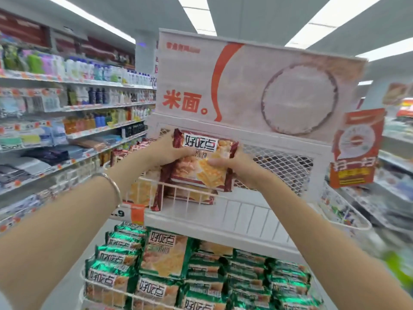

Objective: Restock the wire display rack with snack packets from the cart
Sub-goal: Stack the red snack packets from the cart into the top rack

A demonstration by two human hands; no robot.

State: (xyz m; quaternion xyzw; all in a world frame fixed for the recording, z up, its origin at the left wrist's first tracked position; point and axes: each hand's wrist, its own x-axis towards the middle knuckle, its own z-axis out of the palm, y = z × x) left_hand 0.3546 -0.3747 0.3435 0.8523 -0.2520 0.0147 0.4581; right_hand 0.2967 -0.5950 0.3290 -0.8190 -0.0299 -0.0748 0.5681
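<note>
Maroon foil wraps the snack packet (201,157), held face-out just above the front rail of the top basket of the white wire rack (234,204), slightly above the picture's centre. Both hands are clamped on it. The left grip (162,151) curls round its nine o'clock edge. The right grip (235,168) curls round its three o'clock edge, with the thumb laid across the printed front.

At six o'clock of the packet, more maroon packets (190,194) lie in the basket, and one stands on end against the rail at seven o'clock. Toward six o'clock in the picture, the lower tier is packed with green packets (205,271). A rice sign (245,86) tops the rack at twelve o'clock. The cart is not in view.

The step in hand looks like setting this packet onto the stack.

- **Catching the rail:** this seems the likeliest slip. The lower seam could catch the front rail on the way in, so the packet tips outward and drops onto the green tier.
- **Sliding off:** on an uneven stack, the slick foil could slide forward over the low rail once both grips let go.
- **Knocking a neighbour:** the left wrist could nudge over the upright packet at seven o'clock.
- **Crushing:** a hard thumb could crack the biscuits inside.
</note>
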